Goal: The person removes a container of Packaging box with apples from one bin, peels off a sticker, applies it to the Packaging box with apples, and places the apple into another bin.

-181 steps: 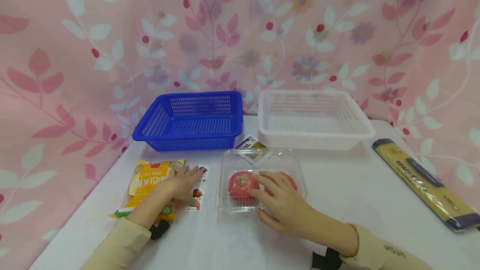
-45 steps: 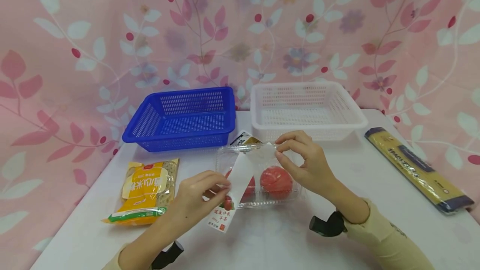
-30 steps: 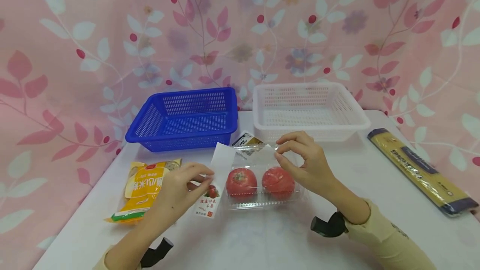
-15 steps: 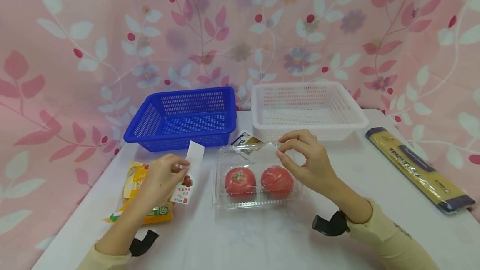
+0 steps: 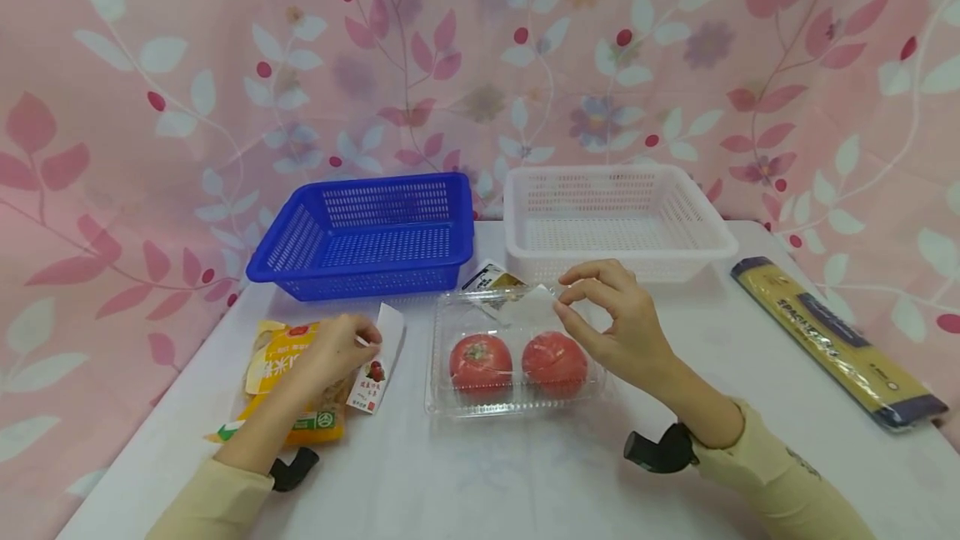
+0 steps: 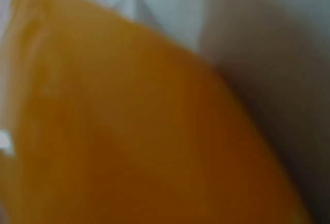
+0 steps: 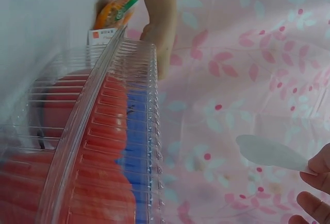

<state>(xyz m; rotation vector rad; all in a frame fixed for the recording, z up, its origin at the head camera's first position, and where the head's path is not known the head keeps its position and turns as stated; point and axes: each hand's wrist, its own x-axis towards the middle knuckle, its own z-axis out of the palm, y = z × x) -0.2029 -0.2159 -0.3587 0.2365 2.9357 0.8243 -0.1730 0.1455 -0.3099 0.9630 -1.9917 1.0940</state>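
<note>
Between thumb and forefinger, my right hand point(image 5: 615, 323) pinches a small white-backed sticker point(image 5: 532, 304) above the far part of a clear plastic clamshell box point(image 5: 435, 386). The right wrist view shows this sticker point(image 7: 270, 152) slightly curved. Inside the box sit two red tomatoes point(image 5: 482, 362). My left hand point(image 5: 336, 350) pinches the edge of a white label strip point(image 5: 373, 377) printted with red fruit, low over the table. Beneath that forearm lies a yellow snack bag point(image 5: 281, 357), partly hidden; its orange side point(image 6: 139, 131) fills the left wrist view.
A blue basket point(image 5: 375, 282) and a white basket point(image 5: 622, 261) stand at the back. Partly behind the box lies a black-and-gold card point(image 5: 487, 277). A long spaghetti pack point(image 5: 836, 340) lies at the right edge. A floral curtain hangs behind the table.
Both hands came to the middle, and the sticker parted from the strip. My left hand then carried the strip left and lowered it beside the snack bag. The right hand stayed nearly still.
</note>
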